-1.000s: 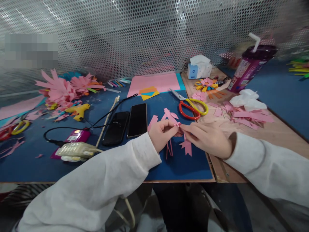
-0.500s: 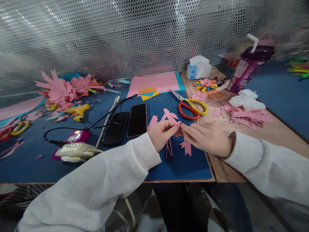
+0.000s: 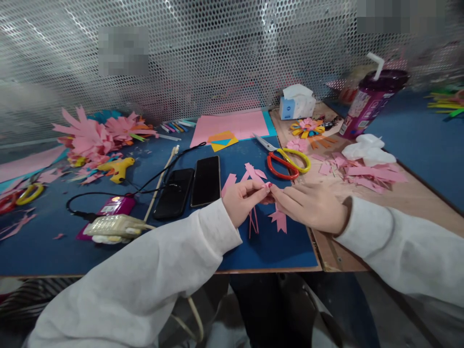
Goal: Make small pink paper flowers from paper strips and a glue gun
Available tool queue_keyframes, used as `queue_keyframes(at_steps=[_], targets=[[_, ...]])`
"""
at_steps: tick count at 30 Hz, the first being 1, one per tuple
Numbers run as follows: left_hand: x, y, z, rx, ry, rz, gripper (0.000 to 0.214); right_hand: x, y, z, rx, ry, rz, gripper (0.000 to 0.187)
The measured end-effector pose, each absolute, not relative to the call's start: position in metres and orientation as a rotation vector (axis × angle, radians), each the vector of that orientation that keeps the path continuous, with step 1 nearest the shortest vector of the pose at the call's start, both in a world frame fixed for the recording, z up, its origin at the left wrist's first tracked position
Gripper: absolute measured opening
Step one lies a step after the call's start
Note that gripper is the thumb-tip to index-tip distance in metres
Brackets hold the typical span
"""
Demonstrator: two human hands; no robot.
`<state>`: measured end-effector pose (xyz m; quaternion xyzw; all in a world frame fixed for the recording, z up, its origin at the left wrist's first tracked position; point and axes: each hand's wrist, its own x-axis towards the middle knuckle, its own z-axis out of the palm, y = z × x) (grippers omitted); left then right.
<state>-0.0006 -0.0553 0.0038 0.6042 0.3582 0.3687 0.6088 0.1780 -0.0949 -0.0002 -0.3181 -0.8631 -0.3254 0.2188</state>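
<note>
Paper [image 3: 267,185], one small pink piece, is sitting above the tabletop [image 3: 290,256]: the left hand [image 3: 243,200] is pinching it, the right hand [image 3: 308,205] is meeting its side, grip unclear. It is probably feeling light and crease-prone, edges offering safest hold. Pink strips [image 3: 279,221] are crowding around; scissors [image 3: 278,151] are lying just beyond.

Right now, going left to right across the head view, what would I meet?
Red-and-yellow-handled scissors, yellow plastic glue gun, black rectangular phone, second black phone, bare left hand, small pink paper piece, bare right hand, purple cylindrical cup with white straw.
</note>
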Motion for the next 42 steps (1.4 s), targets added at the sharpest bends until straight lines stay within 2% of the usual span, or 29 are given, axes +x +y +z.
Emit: queue_keyframes(at_steps=[3, 7, 9, 18, 28, 42], targets=[[-0.001, -0.056, 0.003, 1.379, 0.828, 0.870, 0.025, 0.174, -0.095, -0.002, -0.972, -2.268, -0.631, 0.018], [-0.001, -0.056, 0.004, 1.359, 0.804, 0.866, 0.023, 0.169, -0.095, 0.001, -1.169, -1.966, 0.194, 0.013], [-0.001, -0.056, 0.004, 1.356, 0.789, 0.860, 0.022, 0.168, -0.093, 0.005, -1.220, -1.813, 0.503, 0.013], [-0.002, -0.057, 0.004, 1.448, 0.785, 0.823, 0.025, 0.172, -0.086, 0.018, -1.141, -1.798, 1.125, 0.023], [-0.002, -0.058, 0.006, 1.439, 0.731, 0.744, 0.025, 0.177, -0.082, 0.018, -0.920, -1.629, 1.555, 0.021], [-0.002, -0.057, 0.003, 1.386, 0.702, 0.782, 0.026, 0.177, -0.084, 0.020, -1.008, -1.738, 1.347, 0.017]])
